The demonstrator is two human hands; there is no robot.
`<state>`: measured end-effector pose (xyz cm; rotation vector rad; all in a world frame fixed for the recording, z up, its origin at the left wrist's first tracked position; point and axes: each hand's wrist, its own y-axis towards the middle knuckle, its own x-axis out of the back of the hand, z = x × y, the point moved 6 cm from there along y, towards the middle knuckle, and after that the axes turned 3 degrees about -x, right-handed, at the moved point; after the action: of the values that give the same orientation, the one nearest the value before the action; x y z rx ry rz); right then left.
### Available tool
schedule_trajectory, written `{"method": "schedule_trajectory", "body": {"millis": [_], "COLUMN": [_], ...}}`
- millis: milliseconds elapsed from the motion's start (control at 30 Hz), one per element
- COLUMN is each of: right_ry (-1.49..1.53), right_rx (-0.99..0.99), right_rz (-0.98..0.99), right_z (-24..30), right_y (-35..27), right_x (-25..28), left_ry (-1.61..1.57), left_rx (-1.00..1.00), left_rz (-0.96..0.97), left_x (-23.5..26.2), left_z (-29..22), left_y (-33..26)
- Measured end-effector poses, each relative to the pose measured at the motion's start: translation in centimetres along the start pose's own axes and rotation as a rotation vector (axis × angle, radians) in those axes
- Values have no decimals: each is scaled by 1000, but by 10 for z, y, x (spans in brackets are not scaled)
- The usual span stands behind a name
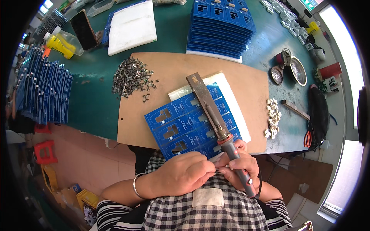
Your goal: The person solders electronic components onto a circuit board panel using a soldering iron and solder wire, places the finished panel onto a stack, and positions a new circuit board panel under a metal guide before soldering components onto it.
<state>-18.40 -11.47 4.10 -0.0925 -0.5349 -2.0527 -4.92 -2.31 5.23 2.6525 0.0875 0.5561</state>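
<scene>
My left hand [185, 173] is closed, its fingertips pinched together against those of my right hand; whatever lies between them is too small to make out. The fingers of my right hand [246, 165] curl round the grey handle of a soldering iron [237, 163]. Its metal shaft points away from me, over a long brown metal bar [202, 90]. Beneath these, a blue circuit board panel [171, 133] with cut-outs lies tilted at the table's near edge, partly on a white foam slab [241, 127]. My left hand covers the panel's near corner.
Brown board [165, 65] covers the green table's middle. On it sit a pile of small black components [133, 77] and several white connectors [273, 117]. Stacks of blue panels [217, 34] stand behind and at left [46, 88]. Solder wire [285, 57], metal dishes [297, 71] and scissors [307, 138] lie right.
</scene>
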Motion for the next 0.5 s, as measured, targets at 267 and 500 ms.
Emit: {"method": "schedule_trajectory", "body": {"millis": [267,500], "right_ry": [-148,13], "right_rx": [24,-13], "right_rz": [-172,-276], "right_z": [-4,-2], "right_y": [-14,-34], "right_x": [10,41], "left_ry": [413,723], "left_rx": [118,155], "left_rz": [-105,-185], "left_x": [20,35], "left_z": [4,11], "left_y": [-24,-38]}}
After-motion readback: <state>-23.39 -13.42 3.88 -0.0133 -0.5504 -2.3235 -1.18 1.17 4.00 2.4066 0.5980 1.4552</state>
